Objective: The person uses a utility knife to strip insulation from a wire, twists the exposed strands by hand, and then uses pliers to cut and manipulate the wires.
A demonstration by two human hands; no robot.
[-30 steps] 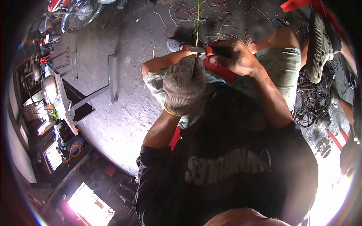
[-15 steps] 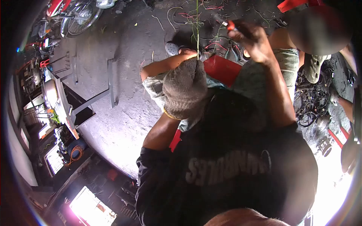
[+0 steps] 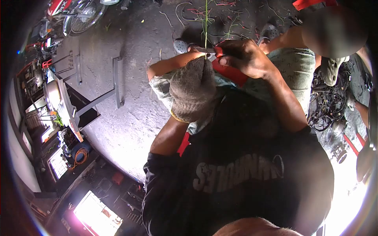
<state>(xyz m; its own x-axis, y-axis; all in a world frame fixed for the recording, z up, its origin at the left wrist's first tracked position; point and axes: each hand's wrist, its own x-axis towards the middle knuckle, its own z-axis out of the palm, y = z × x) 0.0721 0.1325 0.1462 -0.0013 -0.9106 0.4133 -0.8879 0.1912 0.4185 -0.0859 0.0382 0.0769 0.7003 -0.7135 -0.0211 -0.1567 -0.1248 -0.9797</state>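
- Upper centre: gloved left hand [image 3: 192, 88] pinches a thin green wire [image 3: 205, 19] running straight up the frame.
- Right hand [image 3: 246, 57], fingers clenched, presses red-handled cutters [image 3: 208, 50] to the wire.
- Grey concrete floor [image 3: 130, 102]; motorcycle wheel [image 3: 84, 15] upper left; tangled cables [image 3: 325, 110] at right.

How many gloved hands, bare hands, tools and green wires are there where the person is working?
Gloved hand: 1
Bare hand: 1
Red-handled tool: 1
Green wire: 1
Total: 4
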